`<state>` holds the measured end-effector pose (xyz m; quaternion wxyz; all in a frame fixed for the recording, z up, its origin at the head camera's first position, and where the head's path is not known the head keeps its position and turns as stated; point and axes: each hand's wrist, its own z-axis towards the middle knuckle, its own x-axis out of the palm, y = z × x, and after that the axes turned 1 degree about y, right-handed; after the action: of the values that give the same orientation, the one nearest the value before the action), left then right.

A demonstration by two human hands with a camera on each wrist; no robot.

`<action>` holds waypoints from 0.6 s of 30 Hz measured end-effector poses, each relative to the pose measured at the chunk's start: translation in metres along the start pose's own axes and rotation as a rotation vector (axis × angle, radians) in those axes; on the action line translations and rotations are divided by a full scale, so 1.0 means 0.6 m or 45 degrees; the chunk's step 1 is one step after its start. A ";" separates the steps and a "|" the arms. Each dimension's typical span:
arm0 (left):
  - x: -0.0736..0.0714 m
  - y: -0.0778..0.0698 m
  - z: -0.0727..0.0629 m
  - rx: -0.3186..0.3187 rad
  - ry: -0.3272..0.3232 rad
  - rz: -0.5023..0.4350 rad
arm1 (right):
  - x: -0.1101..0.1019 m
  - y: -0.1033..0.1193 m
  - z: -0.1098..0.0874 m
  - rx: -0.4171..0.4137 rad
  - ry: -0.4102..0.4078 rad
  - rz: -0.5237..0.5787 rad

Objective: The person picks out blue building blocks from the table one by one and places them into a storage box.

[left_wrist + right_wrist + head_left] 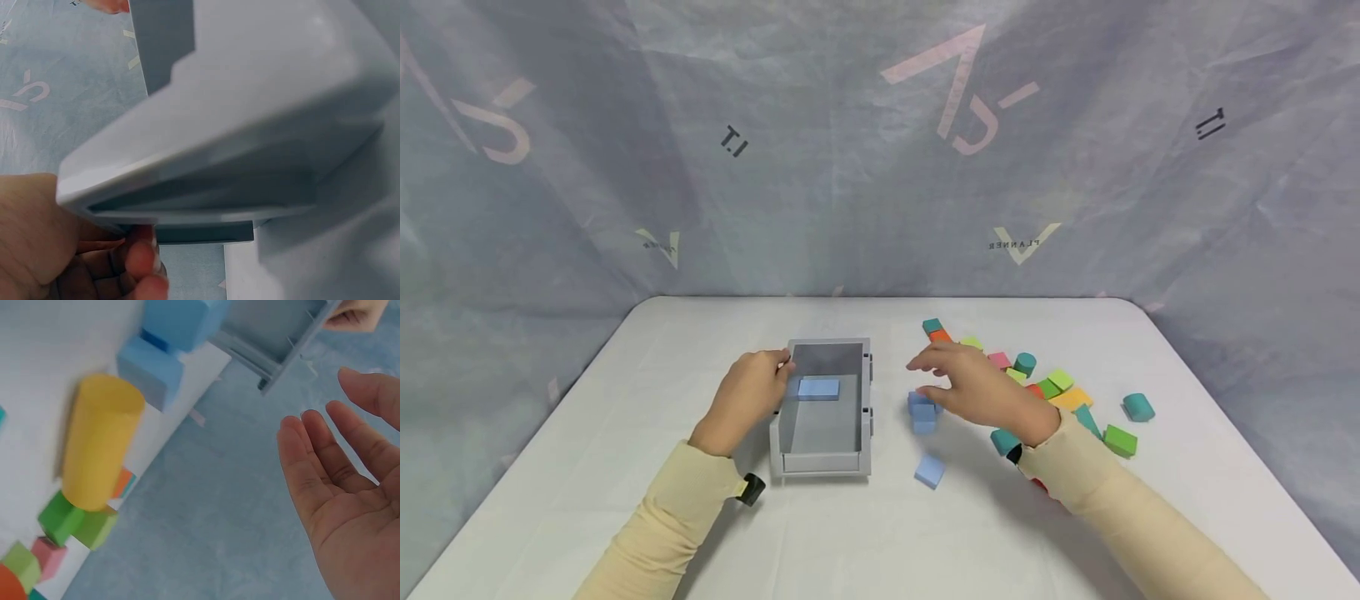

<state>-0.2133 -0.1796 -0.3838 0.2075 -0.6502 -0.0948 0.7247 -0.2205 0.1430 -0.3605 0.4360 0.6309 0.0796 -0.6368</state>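
A grey open-topped box stands on the white table, with one flat light-blue block lying inside. My left hand grips the box at its left wall; in the left wrist view the fingers curl at the underside of the rim. Right of the box, my right hand hovers with fingers loosely spread over a small cluster of blue blocks. Nothing is between its fingers and thumb in the right wrist view. Nearer the front lies a single blue block.
Colored blocks, among them a green one and a teal one, lie scattered to the right, partly behind the right forearm. A yellow cylinder shows in the right wrist view. A grey curtain hangs behind the table.
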 end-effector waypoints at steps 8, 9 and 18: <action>-0.001 -0.001 0.000 -0.006 -0.005 0.013 | 0.028 -0.011 -0.011 0.005 0.047 0.006; -0.001 -0.001 0.000 -0.008 -0.003 0.013 | 0.031 -0.013 -0.012 0.002 0.052 0.010; -0.001 -0.002 0.000 -0.011 -0.010 0.020 | 0.057 -0.020 -0.012 -0.034 0.081 -0.006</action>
<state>-0.2131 -0.1790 -0.3829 0.1985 -0.6489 -0.0935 0.7286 -0.2171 0.1395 -0.3970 0.4402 0.6448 0.1034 -0.6162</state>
